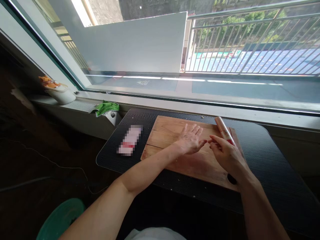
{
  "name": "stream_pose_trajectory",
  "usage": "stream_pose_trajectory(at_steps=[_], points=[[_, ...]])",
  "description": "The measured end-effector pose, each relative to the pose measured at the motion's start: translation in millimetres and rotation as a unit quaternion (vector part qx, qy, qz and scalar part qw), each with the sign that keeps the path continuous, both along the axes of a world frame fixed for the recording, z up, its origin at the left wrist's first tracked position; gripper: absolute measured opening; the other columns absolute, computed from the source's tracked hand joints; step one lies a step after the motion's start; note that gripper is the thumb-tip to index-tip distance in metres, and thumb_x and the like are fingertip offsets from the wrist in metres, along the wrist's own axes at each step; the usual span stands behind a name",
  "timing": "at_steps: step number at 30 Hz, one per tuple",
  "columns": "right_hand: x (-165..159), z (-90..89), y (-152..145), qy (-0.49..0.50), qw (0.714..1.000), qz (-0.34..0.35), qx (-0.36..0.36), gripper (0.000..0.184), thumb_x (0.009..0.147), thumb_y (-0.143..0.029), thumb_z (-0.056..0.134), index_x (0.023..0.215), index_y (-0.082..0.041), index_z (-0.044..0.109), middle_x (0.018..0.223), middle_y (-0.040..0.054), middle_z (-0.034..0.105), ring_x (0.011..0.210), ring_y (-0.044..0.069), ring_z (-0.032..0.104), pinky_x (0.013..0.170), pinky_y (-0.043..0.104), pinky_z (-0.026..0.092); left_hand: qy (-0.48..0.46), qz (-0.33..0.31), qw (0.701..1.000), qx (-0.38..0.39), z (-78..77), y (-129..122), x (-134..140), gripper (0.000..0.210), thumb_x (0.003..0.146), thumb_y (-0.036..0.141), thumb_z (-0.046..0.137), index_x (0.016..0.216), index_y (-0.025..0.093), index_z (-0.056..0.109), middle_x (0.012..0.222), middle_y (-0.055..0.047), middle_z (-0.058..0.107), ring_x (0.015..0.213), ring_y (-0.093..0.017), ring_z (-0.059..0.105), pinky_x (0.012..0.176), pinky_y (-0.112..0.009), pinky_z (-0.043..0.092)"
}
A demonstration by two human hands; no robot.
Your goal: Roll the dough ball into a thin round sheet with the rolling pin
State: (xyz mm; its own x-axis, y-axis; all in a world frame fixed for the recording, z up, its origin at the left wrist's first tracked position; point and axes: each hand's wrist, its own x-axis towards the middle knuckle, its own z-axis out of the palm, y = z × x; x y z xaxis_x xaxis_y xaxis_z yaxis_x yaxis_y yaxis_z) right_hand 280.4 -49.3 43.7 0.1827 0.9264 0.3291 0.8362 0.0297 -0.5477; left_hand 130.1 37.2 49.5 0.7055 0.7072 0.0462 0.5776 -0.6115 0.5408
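Observation:
A wooden cutting board (162,133) lies on the black table, with a hand hole near its front right corner. My left hand (191,138) is over the middle of the board, palm down, fingers spread and holding nothing. To its right is my right hand (226,153), fingers loosely bent, with a gap between thumb and forefinger; nothing shows in it. Its fingertips are close to my left thumb. Just beyond my right hand a pale tube with a red and white label (223,129) lies on the board's right side. My hand hides its near end.
The dark table (265,156) stands against a window sill. A blurred pink and white item (130,140) lies left of the board. Farther left are a green cloth (107,107) and a white pot (62,95). A green bin (62,216) stands on the floor, lower left.

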Motion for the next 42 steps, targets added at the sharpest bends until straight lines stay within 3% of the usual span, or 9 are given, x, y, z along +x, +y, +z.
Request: stream_pose_trajectory(at_steps=[3, 6, 12, 18, 27, 32, 37, 39, 42], points=[[12.7, 1.0, -7.4, 0.019, 1.0, -0.016, 0.0, 0.039, 0.088, -0.036, 0.051, 0.116, -0.02, 0.072, 0.1, 0.0096, 0.077, 0.083, 0.023, 0.073, 0.08, 0.038, 0.057, 0.145, -0.008, 0.987, 0.071, 2.2, -0.5, -3.2, 0.066, 0.105, 0.049, 0.027, 0.157, 0.009, 0.031, 0.168, -0.011, 0.023, 0.158, -0.023, 0.013, 0.128, -0.054, 0.006], [17.6, 3.0, -11.7, 0.047, 0.999, -0.027, -0.008, 0.04, 0.086, -0.038, 0.052, 0.115, -0.02, 0.072, 0.1, 0.0095, 0.077, 0.079, 0.023, 0.072, 0.079, 0.038, 0.059, 0.193, -0.016, 0.974, 0.114, 2.5, -0.3, -4.8, 0.068, 0.106, 0.051, 0.022, 0.159, 0.008, 0.027, 0.168, -0.01, 0.022, 0.157, -0.023, 0.014, 0.128, -0.054, 0.009], [27.0, 16.2, -18.1, 0.064, 0.993, -0.086, -0.038, 0.044, 0.082, -0.042, 0.051, 0.115, -0.019, 0.072, 0.102, 0.0117, 0.077, 0.079, 0.026, 0.072, 0.079, 0.044, 0.058, 0.206, -0.018, 0.967, 0.146, -2.9, -2.7, 0.0, 0.07, 0.105, 0.055, 0.025, 0.158, 0.01, 0.03, 0.167, -0.011, 0.026, 0.157, -0.028, 0.017, 0.128, -0.055, 0.01], [37.1, 30.0, -27.7, 0.036, 0.986, -0.141, -0.087, 0.049, 0.083, -0.048, 0.048, 0.113, -0.019, 0.073, 0.098, 0.0157, 0.075, 0.077, 0.031, 0.07, 0.074, 0.047, 0.056, 0.198, -0.003, 0.978, 0.07, 9.7, 0.6, -3.4, 0.072, 0.105, 0.055, 0.02, 0.16, 0.009, 0.024, 0.169, -0.011, 0.019, 0.158, -0.025, 0.012, 0.128, -0.055, 0.009], [53.3, 7.8, -28.6, -0.074, 0.972, -0.165, -0.151, 0.052, 0.088, -0.047, 0.046, 0.124, -0.017, 0.069, 0.116, 0.019, 0.07, 0.105, 0.037, 0.067, 0.088, 0.048, 0.053, 0.207, 0.009, 0.975, 0.076, -1.9, 14.0, -0.4, 0.065, 0.105, 0.049, 0.022, 0.16, 0.015, 0.028, 0.168, -0.011, 0.024, 0.157, -0.026, 0.017, 0.127, -0.056, 0.01], [55.6, -2.9, -25.4, -0.088, 0.966, -0.16, -0.185, 0.055, 0.09, -0.047, 0.046, 0.128, -0.014, 0.066, 0.114, 0.0182, 0.07, 0.098, 0.032, 0.068, 0.083, 0.042, 0.053, 0.161, 0.034, 0.984, 0.067, -10.9, 14.6, 3.5, 0.069, 0.101, 0.057, 0.032, 0.157, 0.018, 0.035, 0.168, -0.012, 0.026, 0.156, -0.03, 0.017, 0.125, -0.062, 0.009], [62.1, 5.3, -21.6, -0.14, 0.954, -0.137, -0.228, 0.04, 0.085, -0.047, 0.054, 0.102, -0.017, 0.073, 0.093, 0.0148, 0.073, 0.081, 0.03, 0.069, 0.067, 0.037, 0.049, -0.034, 0.141, 0.989, 0.024, -4.6, 39.7, -23.8, 0.046, 0.105, 0.035, 0.031, 0.137, 0.016, 0.059, 0.148, -0.012, 0.057, 0.14, -0.022, 0.049, 0.118, -0.041, 0.037], [60.8, 12.8, -19.5, -0.141, 0.955, -0.121, -0.232, 0.032, 0.084, -0.043, 0.055, 0.092, -0.019, 0.073, 0.084, 0.0122, 0.072, 0.073, 0.027, 0.067, 0.063, 0.034, 0.046, -0.081, 0.201, 0.974, 0.063, -0.4, 48.7, -47.7, 0.045, 0.105, 0.027, 0.027, 0.125, 0.015, 0.065, 0.136, -0.014, 0.065, 0.13, -0.022, 0.057, 0.113, -0.038, 0.042], [46.4, 24.2, -10.8, -0.117, 0.976, -0.052, -0.178, 0.033, 0.084, -0.04, 0.054, 0.1, -0.019, 0.072, 0.081, 0.0084, 0.073, 0.069, 0.023, 0.065, 0.061, 0.031, 0.044, -0.141, 0.227, 0.948, 0.174, 5.9, 49.3, -80.3, 0.034, 0.101, 0.021, 0.037, 0.109, 0.015, 0.069, 0.118, -0.012, 0.072, 0.117, -0.023, 0.062, 0.111, -0.038, 0.043]])
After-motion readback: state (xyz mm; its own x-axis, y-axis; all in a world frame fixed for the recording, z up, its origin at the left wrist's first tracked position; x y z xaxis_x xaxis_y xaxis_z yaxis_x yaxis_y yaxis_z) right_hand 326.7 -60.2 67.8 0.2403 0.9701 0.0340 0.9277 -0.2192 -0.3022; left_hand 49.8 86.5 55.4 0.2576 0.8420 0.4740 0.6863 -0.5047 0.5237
